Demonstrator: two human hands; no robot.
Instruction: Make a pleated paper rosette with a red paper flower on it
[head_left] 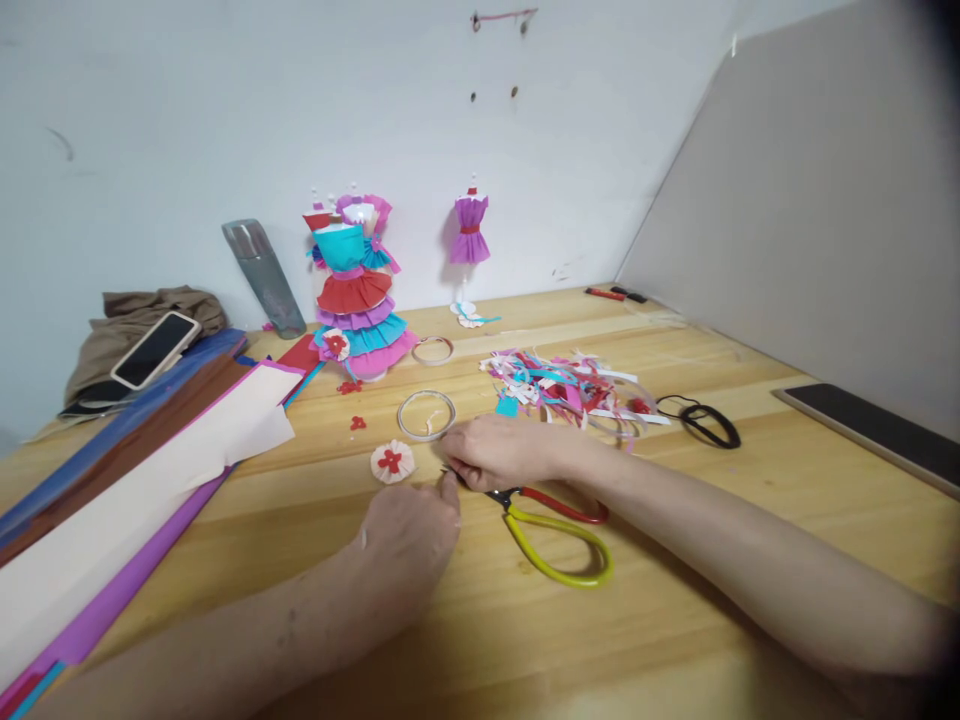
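My left hand (411, 538) is low over the table with its fingers curled, index fingertip at the scissor tips. My right hand (499, 455) reaches in from the right, fingers closed and pressed together over the blades. Whatever either hand may pinch is hidden. Beneath and beside them lie scissors (559, 575) with one yellow and one red handle, blades pointing left. Left of my hands is a cream pleated paper rosette (405, 465) with a red flower centre. Just beyond the right hand lies a roll of clear tape (405, 432).
Paper scraps (559, 385) are heaped behind my right arm, near a black hair tie (709, 425). Crepe paper sheets (135, 500) fill the left side. Paper-dressed mannequins (356, 300), a bottle (262, 280) and a smaller mannequin (470, 235) stand by the wall. A phone (156, 350) lies far left.
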